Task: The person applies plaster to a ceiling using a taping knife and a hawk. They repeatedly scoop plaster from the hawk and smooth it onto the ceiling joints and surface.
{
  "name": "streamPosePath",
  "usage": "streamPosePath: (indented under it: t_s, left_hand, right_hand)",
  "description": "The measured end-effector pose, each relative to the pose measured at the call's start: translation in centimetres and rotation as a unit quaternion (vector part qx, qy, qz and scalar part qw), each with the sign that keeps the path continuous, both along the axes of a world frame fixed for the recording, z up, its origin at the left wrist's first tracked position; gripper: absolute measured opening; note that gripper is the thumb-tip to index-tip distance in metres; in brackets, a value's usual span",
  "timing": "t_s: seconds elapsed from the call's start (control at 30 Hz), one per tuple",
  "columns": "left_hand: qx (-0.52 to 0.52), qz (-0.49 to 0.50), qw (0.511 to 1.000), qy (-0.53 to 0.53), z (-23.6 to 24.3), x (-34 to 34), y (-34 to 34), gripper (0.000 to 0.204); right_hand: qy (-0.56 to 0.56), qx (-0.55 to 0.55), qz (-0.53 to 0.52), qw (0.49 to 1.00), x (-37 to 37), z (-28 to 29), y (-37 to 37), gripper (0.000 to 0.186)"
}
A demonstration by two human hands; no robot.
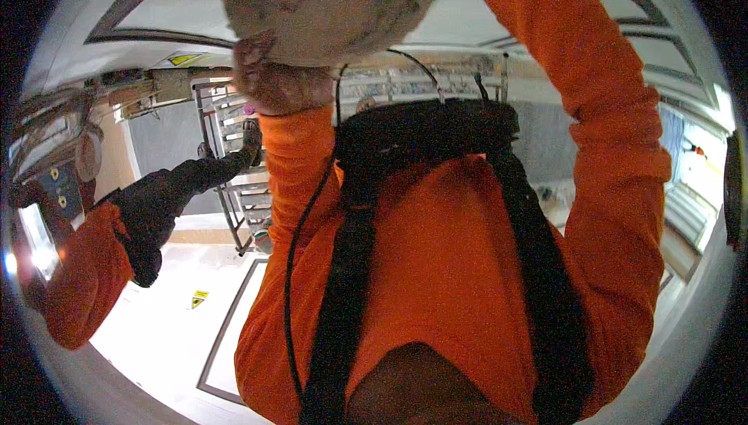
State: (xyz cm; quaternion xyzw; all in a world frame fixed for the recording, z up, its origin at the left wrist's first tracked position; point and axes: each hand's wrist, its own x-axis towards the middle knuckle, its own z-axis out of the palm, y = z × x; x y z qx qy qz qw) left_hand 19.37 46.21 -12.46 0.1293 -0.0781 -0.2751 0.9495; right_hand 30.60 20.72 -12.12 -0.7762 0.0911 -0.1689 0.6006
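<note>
A large rounded grey-brown thing (331, 8) with dark smudges fills the top middle, close to the camera; its kind is unclear. My left hand (282, 86), at the end of a raised orange sleeve, presses up against its lower left side. The fingers are curled at its edge, partly blurred. My right arm (615, 121) reaches upward in an orange sleeve and runs out at the upper edge, near the thing's right side. The right hand itself does not show. Black straps (343, 292) cross my orange top, and a black pack (428, 125) with a thin cable sits at my waist.
At left another person (148, 230) in an orange top and black trousers stands near a slatted metal frame (234, 152). White panels with dark borders (230, 324) surround me, one bearing a yellow warning sign (199, 299). A bright opening (701, 156) lies at right.
</note>
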Motion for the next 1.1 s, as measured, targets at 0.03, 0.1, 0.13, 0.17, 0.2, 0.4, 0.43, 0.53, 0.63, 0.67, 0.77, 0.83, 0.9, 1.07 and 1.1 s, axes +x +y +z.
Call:
streamPosePath:
  t_s: [0.03,0.1,0.13,0.17,0.2,0.4,0.43,0.53,0.63,0.67,0.77,0.83,0.9,1.07,1.1]
  left_hand:
    - [0.003,-0.004,1.000,0.005,-0.1,-0.1,0.2,0.057]
    - [0.006,-0.011,1.000,0.008,-0.4,0.1,0.4,0.057]
    - [0.005,-0.011,1.000,0.010,-0.5,0.2,0.6,0.057]
    - [0.006,-0.010,1.000,0.010,-0.5,0.4,0.7,0.056]
    - [0.007,-0.009,1.000,0.012,-0.6,0.6,0.7,0.056]
    - [0.005,-0.006,1.000,0.021,-0.8,1.4,0.5,0.055]
    - [0.003,-0.010,1.000,0.023,-0.8,1.5,0.2,0.055]
    - [-0.005,-0.027,0.999,0.026,-0.9,1.9,-1.0,0.055]
    - [-0.013,-0.048,0.998,0.030,-0.5,2.0,-2.4,0.054]
    - [-0.016,-0.056,0.998,0.029,-0.3,2.0,-2.8,0.054]
    - [-0.026,-0.079,0.996,0.034,-0.1,1.8,-4.2,0.054]
    - [-0.033,-0.091,0.995,0.037,-0.1,1.5,-5.0,0.054]
    - [-0.041,-0.106,0.993,0.043,-0.1,1.1,-5.5,0.053]
    - [-0.083,-0.124,0.982,0.113,0.8,0.4,-6.7,0.047]
    - [-0.034,-0.101,0.987,0.119,1.1,0.3,-7.0,0.047]
  right_hand:
    - [0.001,0.019,-0.002,1.000,-0.7,0.0,-0.8,0.090]
    - [-0.007,0.063,-0.005,0.998,-2.6,0.3,-2.5,0.090]
    - [-0.017,0.091,-0.005,0.996,-4.0,0.6,-3.3,0.089]
    - [-0.028,0.124,0.001,0.992,-5.4,1.0,-4.1,0.089]
    - [-0.042,0.161,0.011,0.986,-7.0,1.5,-4.7,0.089]
    - [-0.171,0.485,0.127,0.848,-16.3,6.2,-4.1,0.079]
    - [-0.209,0.533,0.160,0.804,-17.3,6.4,-3.6,0.076]
    - [-0.267,0.584,0.214,0.736,-19.2,6.0,-2.5,0.063]
    - [-0.297,0.655,0.097,0.688,-20.1,5.0,-2.0,0.059]
    - [-0.295,0.619,0.148,0.713,-20.3,4.8,-1.9,0.057]
    - [-0.304,0.614,0.116,0.719,-21.0,5.4,-1.2,0.056]
    - [-0.309,0.592,0.087,0.739,-21.4,6.4,-0.2,0.061]
    - [-0.309,0.569,0.034,0.761,-21.5,7.3,1.3,0.064]
    - [-0.315,0.174,-0.046,0.932,-19.6,6.7,4.9,0.095]
    - [-0.312,-0.112,-0.047,0.942,-19.0,6.3,5.5,0.091]
